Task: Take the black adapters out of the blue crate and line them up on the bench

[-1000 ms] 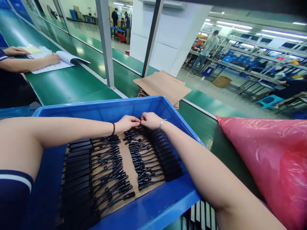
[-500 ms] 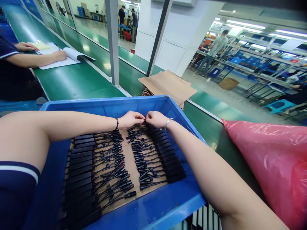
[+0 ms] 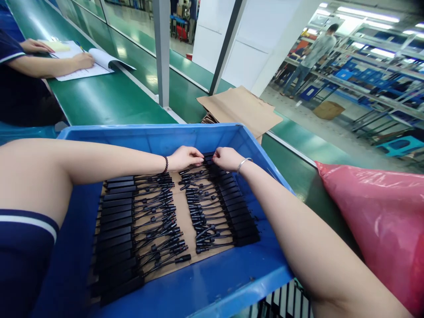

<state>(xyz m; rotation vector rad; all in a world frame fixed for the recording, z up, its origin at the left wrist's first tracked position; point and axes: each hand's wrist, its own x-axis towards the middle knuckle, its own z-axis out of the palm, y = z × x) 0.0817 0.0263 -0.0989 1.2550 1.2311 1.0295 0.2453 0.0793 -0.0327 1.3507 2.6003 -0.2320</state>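
A blue plastic crate (image 3: 225, 289) holds two columns of slim black adapters with short cables, laid on a cardboard sheet (image 3: 181, 207). In the left column the adapters (image 3: 115, 221) have their cables turned inward; the right column's adapters (image 3: 240, 212) mirror them. At the far end of the right column, my left hand (image 3: 186, 158) is closed in a pinch, but what lies in its fingertips is too small to make out. Facing it, my right hand (image 3: 228, 159) is closed over the end of a black adapter (image 3: 208, 157), partly hidden by the fingers.
Brown cardboard sheets (image 3: 241, 108) are stacked behind the crate on the green conveyor (image 3: 132, 106). A pink plastic bag (image 3: 374, 212) bulges at the right. Metal posts (image 3: 161, 53) rise beyond. At the left a co-worker's hand (image 3: 82, 61) rests on papers (image 3: 99, 66).
My hands have moved slightly apart, exposing part of a black adapter between them. The whole view has shifted a little, with the crate now higher and further right.
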